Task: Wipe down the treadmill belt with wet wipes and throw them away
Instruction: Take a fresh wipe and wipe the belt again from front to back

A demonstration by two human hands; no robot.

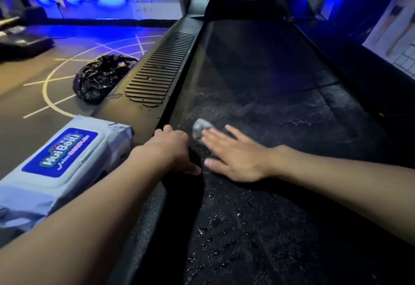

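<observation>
Step in hand: wiping. Right hand (pixel 233 156) lies flat, fingers straight, pressing a balled grey wet wipe (pixel 200 128) onto the treadmill belt (pixel 269 105) near its left edge. Left hand (pixel 173 150) braces at the side rail (pixel 157 71); its fingers are bent, but blur means I cannot tell if it grips.

To do well: unfold the wipe for wider contact and use overlapping strokes with even pressure. The rubbish bag (pixel 101 78) lies on the floor to the left.
</observation>
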